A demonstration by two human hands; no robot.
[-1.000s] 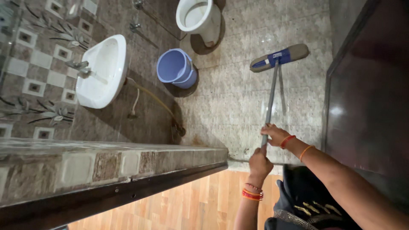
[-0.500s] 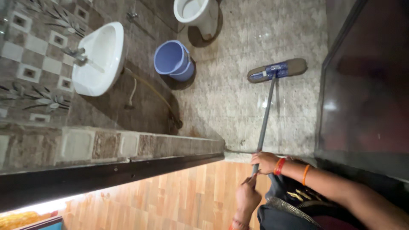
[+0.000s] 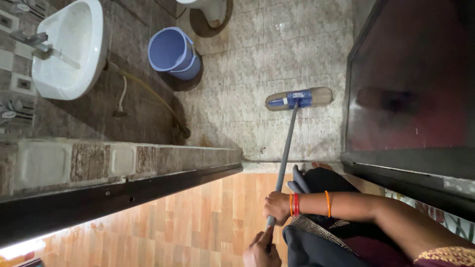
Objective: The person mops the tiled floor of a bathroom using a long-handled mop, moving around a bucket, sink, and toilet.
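One flat mop (image 3: 298,98) is in use, and two hands hold its single straight grey handle (image 3: 285,148). The right hand (image 3: 277,207) is wrapped shut around the handle a little below its middle, with red and orange bangles on the wrist. The left hand (image 3: 261,251) is closed on the handle's lowest end, just beside the right one and partly cut off by the picture's bottom edge. The mop head is a long, narrow, rounded pad of tan cloth with a blue plastic bracket at its middle; it lies flat on the tiled bathroom floor (image 3: 257,59), near the dark door (image 3: 410,79) at the floor's right edge.

The floor is made of small, mottled beige-grey tiles with a wet sheen. One round blue plastic bucket (image 3: 173,52) stands at the floor's left edge, well apart from the mop head. One white ceramic basin (image 3: 69,52) with one metal tap (image 3: 29,39) hangs on the patterned tile wall, and one yellowish hose (image 3: 148,91) runs below it. Part of one white toilet base (image 3: 210,7) shows at the floor's far edge. On the near side of the threshold lies orange wood-grain flooring (image 3: 208,222).
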